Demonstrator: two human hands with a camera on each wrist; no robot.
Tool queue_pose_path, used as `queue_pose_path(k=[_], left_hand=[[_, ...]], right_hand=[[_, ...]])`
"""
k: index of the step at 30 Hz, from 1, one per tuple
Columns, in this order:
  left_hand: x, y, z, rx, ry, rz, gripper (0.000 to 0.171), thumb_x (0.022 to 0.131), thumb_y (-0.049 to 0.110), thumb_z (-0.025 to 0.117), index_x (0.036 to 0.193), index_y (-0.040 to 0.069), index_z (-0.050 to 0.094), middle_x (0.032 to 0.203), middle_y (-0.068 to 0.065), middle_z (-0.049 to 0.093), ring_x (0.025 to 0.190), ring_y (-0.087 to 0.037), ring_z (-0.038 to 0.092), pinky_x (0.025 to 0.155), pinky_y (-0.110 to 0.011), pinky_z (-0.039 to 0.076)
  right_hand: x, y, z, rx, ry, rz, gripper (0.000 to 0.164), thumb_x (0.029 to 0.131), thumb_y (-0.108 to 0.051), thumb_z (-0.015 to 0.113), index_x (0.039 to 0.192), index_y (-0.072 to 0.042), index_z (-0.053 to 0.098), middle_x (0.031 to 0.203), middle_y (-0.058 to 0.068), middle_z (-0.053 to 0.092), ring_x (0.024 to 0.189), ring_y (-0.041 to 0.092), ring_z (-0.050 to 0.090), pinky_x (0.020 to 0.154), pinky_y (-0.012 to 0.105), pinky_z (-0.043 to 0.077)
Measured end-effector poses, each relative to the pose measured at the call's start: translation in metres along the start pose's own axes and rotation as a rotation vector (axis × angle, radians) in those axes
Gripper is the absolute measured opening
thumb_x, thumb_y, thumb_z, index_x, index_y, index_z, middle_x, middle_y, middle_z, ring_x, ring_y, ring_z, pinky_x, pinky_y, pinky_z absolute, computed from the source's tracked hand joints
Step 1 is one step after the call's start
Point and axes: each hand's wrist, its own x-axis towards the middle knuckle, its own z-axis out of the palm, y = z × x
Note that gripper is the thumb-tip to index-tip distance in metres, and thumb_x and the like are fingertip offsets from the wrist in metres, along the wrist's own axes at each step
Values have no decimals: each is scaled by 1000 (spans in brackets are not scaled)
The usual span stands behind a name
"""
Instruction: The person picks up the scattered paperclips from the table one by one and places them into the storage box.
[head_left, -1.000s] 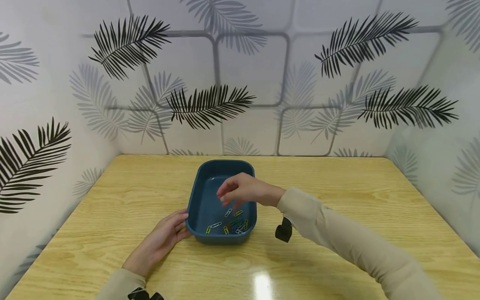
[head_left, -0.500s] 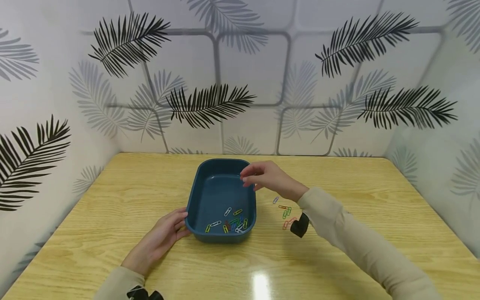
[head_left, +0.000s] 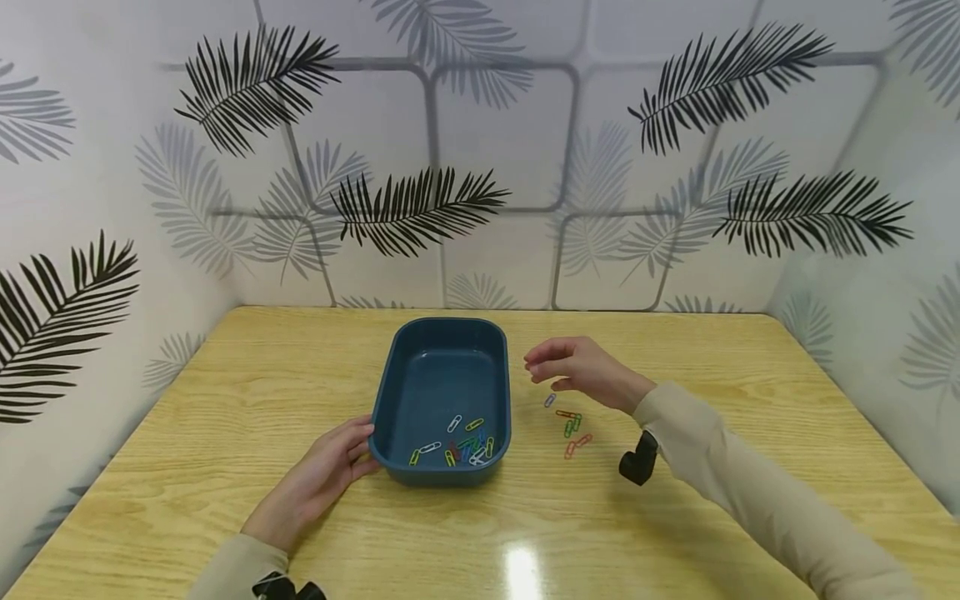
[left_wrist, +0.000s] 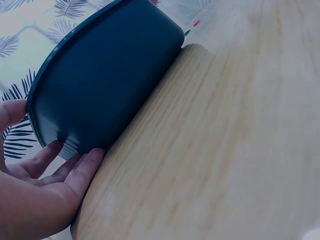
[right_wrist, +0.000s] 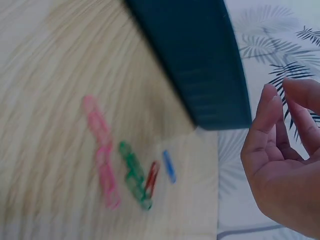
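A dark blue rectangular tray (head_left: 412,400) stands on the wooden table, with several coloured paper clips (head_left: 476,450) gathered at its near end. My left hand (head_left: 330,467) rests against the tray's near left outer side. In the left wrist view, one fingertip reaches the rim and the other fingers (left_wrist: 85,167) lie low on the outer wall. To the right of the tray, above the table, my right hand (head_left: 577,364) hangs with loosely bent fingers; nothing shows between thumb and fingertips. Below it lie loose paper clips: pink (right_wrist: 102,150), green (right_wrist: 134,175), red (right_wrist: 152,179) and blue (right_wrist: 169,166).
The light wooden table (head_left: 285,367) meets a wall (head_left: 502,142) with a leaf pattern at the back, and similar panels stand at both sides. A black wrist-worn device (head_left: 639,458) hangs under the right sleeve.
My right hand has moved right from over the tray to above the loose paper clips, uncovering the tray's inside. My left hand and the tray have stayed in place.
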Motion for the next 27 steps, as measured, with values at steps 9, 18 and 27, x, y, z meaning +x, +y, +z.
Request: queue_pose_path(k=[9,18,27], left_hand=[[-1,2,2,15,-15,2,54,103,17,44,144,-11,23,116,-2,58,104,-11,56,89,-29,48],[-1,2,1,18,-26,-1,55,103,18,45,145,-11,23,116,-2,58,104,-11,56,89,-29,48],[-1,3,2,-1,-21,4,52,103,16,44,143,-12,25,114,-2,59,103,-11,57,88,-28,48]], right_hand=[[-12,31,-23,-140,-15,92,35,91,-8,66,120,10,58,115,19,62,94,15,61,88,41,50],[-13,46,-37,-372,2,124,25,86,-7,71,107,5,67,91,5,66,74,13,50,65,27,43],[-18,43,-27,-775,-72,-69,14,77,-3,76,85,-3,65,78,0,60,72,13,51,69,31,45]])
